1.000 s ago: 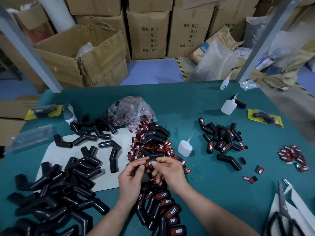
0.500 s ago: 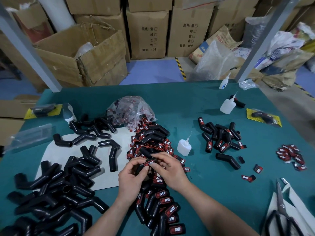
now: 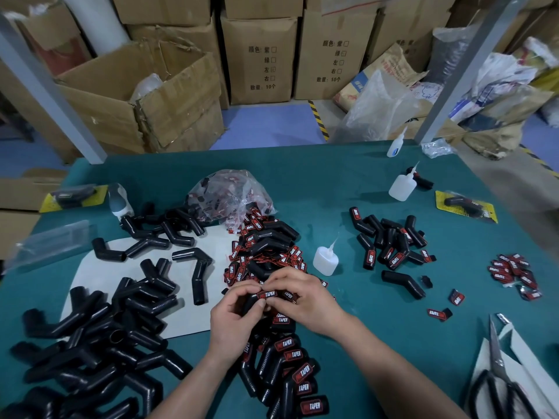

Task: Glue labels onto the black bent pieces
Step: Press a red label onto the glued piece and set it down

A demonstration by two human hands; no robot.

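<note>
Moved since 0.5 s ago: label [image 3: 266, 294] now face-up on black bent piece [image 3: 250, 303]. Left hand [image 3: 237, 319] grip curled round piece; right hand [image 3: 307, 300] grip pinches label end, over labelled pile [image 3: 292, 368] on surface [image 3: 378, 337].

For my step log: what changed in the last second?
The label the right hand pinches has turned face up and now lies on the black bent piece held in the left hand. Hands, glue bottle and scissors stayed put.
</note>
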